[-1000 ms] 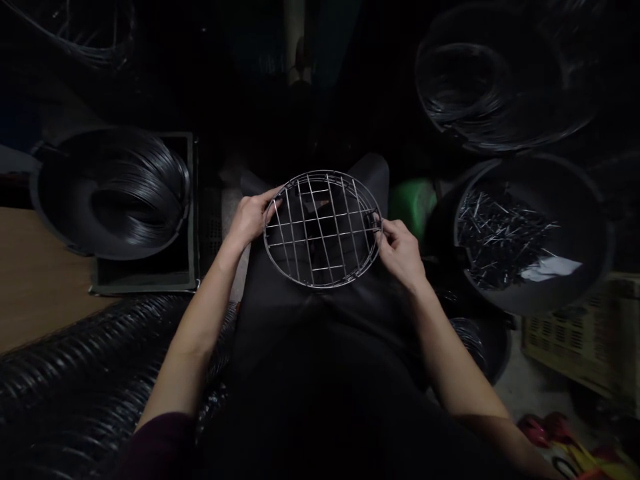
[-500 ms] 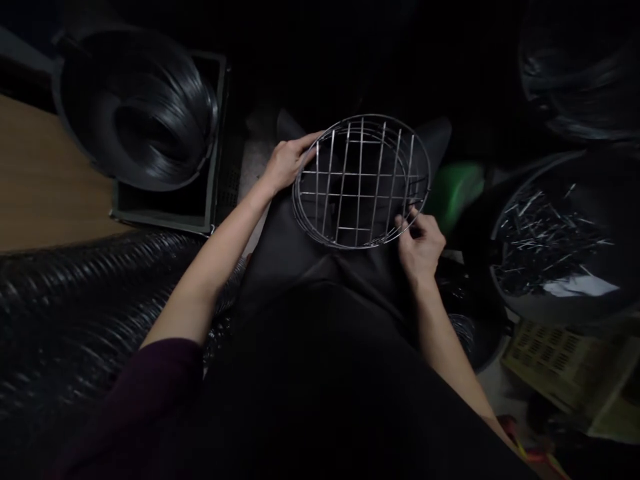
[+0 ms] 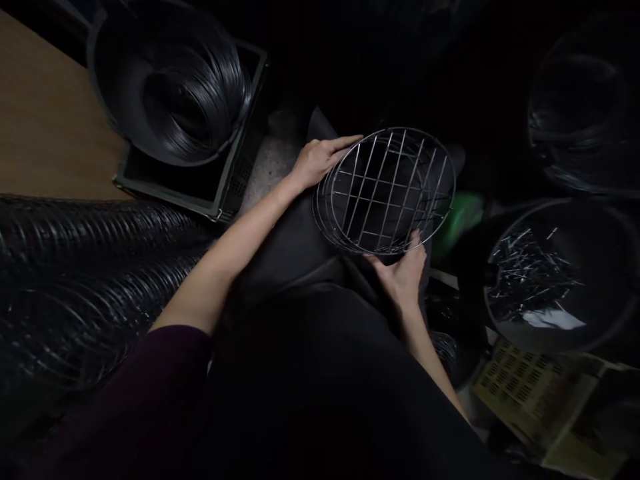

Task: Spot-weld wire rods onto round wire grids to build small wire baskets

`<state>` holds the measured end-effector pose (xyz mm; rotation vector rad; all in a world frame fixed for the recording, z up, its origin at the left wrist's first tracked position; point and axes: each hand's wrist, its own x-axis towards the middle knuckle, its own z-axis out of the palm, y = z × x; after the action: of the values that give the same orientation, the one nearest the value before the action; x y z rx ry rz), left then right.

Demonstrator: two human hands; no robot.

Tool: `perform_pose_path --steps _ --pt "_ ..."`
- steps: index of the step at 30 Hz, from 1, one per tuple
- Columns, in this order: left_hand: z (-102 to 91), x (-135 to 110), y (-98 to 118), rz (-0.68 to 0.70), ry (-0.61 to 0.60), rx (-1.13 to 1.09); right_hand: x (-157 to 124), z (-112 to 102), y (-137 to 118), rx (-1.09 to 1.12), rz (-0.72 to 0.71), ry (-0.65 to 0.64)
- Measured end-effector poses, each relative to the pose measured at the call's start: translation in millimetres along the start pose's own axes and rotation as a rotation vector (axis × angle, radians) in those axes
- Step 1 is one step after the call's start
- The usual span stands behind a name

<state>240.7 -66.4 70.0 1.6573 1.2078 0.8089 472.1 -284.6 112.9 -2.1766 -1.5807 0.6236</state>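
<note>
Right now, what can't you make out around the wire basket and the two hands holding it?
Head view only:
- Right hand: fingertips hidden under the wire basket rim.
- Left hand: palm side hidden; only its back shows.
- Tub of metal pieces: pieces too small and dim to identify.
- Lap beneath basket: lost in darkness.

Dark maroon sleeve on L upper arm, forearms bare; black apron over lap.
</note>
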Motion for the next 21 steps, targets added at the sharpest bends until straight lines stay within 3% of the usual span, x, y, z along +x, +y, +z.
perform_pose_path --steps 4,7,11,15,21 --pt "-3.7 -2 7 0.045 -0.084 0.029 0 10 -2 0.004 0.033 0.025" --pt "-9.9 -9 18 0.081 -0.045 0.004 3 -7 4 0.105 0.008 -0.015" --pt "-23.1 -20 31 -0.023 0.126 -0.095 17 -40 3 0.312 0.027 0.017" --pt "-33.5 -19 55 -0.028 -0.024 -0.113 40 -57 -9 0.454 0.099 0.11" --pt "-34.3 -6 68 -0.019 -0.11 -0.049 54 -43 -14 0.628 0.182 0.1"
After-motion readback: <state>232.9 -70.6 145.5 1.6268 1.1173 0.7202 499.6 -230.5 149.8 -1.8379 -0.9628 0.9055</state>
